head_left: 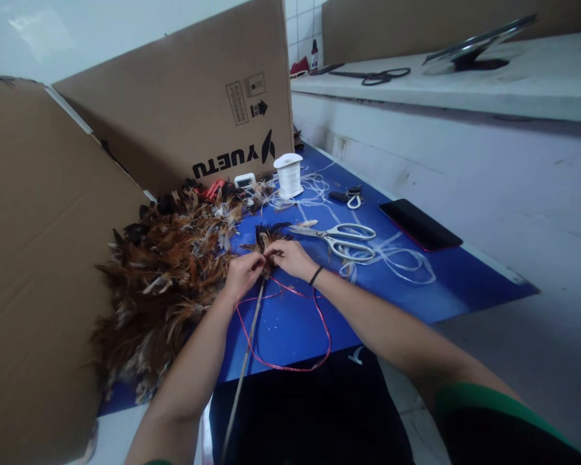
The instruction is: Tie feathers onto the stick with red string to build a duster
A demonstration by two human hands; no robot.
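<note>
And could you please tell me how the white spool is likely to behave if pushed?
The white spool stands on its end, so a low push would probably slide it rather than roll it. It looks taller than wide, so a high push might tip it. Loose ribbon lies beside its base and could snag.

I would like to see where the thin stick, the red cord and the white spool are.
Thin stick [239, 387]: head view, on its lower shaft.
Red cord [293, 369]: head view, bottom of its loop.
White spool [289, 180]: head view, middle of its body.
</note>
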